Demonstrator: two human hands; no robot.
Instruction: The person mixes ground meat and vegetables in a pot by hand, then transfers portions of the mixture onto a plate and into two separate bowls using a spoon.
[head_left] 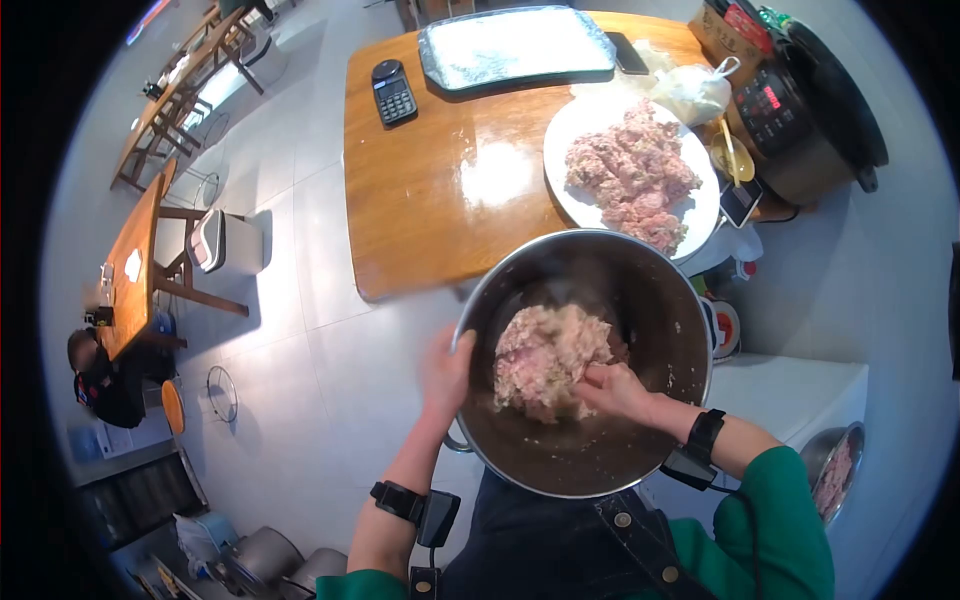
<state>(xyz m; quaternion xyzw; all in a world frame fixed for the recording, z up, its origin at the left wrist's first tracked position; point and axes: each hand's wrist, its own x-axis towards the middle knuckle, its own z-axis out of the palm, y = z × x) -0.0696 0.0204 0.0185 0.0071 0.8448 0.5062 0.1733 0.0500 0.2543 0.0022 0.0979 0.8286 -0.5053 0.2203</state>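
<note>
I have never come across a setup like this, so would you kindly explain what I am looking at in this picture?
There is no robot here: a person works with two bare hands, seen by a camera worn on the head, looking forward and down. A black strap sits on each wrist. The left hand, slightly blurred, holds the rim of a deep metal pot; the right hand has its fingers in the pale pink minced mixture inside, partly hidden. On the wooden table beyond are a white plate of similar mixture, a shiny tray and a small keypad device.
</note>
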